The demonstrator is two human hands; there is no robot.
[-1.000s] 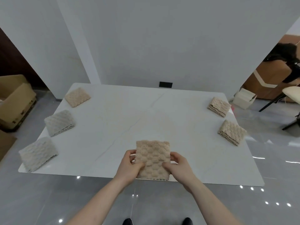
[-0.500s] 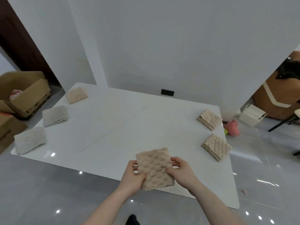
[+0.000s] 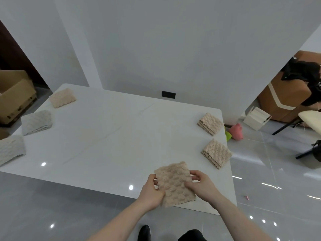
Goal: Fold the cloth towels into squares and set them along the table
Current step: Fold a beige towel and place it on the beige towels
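A sparsely furnished room in a home is indicated. A white marble-look table (image 3: 121, 136) is set against a plain white wall on glossy grey floor tiles (image 3: 278, 171). Cardboard boxes (image 3: 15, 94), a pink soft toy (image 3: 236, 131) and a chair (image 3: 311, 119) are seen at the sides.

Plain pale grey walls (image 3: 173, 40) rise behind a white marble-look table (image 3: 121, 136). Left of it stands an open brown cardboard box (image 3: 15, 96); right, glossy grey floor tiles (image 3: 278, 162) mirror ceiling lights.
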